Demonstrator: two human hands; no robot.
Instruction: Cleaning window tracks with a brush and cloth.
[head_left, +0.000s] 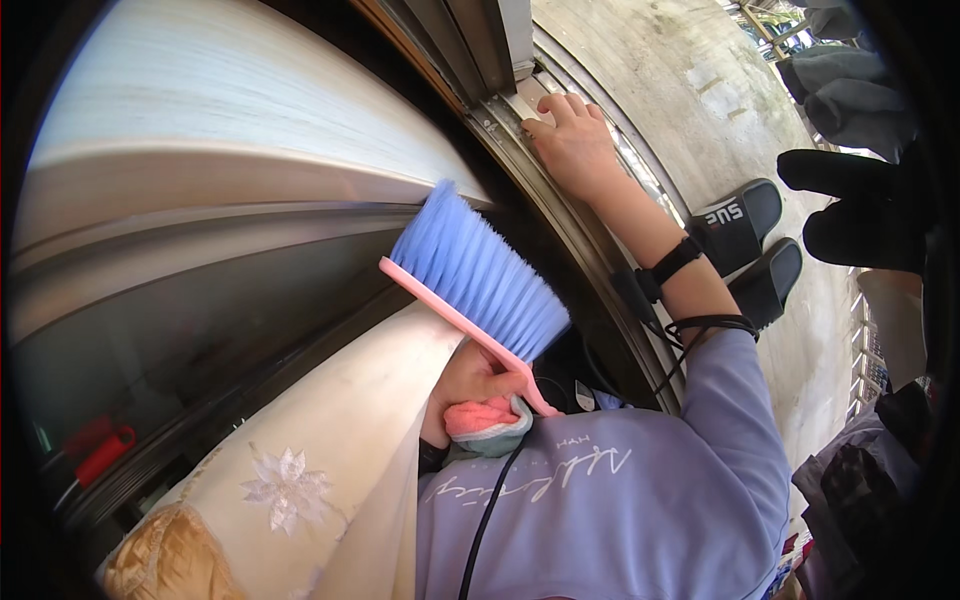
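Observation:
My left hand (480, 375) grips the pink plastic handle of a brush (480, 277) with long blue bristles. The bristles point up and away from me, before a dark gap. A folded pink and grey-green cloth (491, 427) is bunched at the same hand, against my sweatshirt; how it is held is partly hidden. Over the metal sliding-door track (517, 142), my right hand (574, 142) reaches palm down. Its thumb and fingers are bent and apart, near small bits of dirt in the track. No object shows in it, though its underside is hidden.
A cream curtain (360, 420) with an embroidered flower hangs at my left, by a dark glass panel (187, 315). Black slide sandals (742, 225) lie on the pale floor (675, 90) beyond the track. A black cable loops around my right forearm. Grey clothing (847, 97) hangs at the far right.

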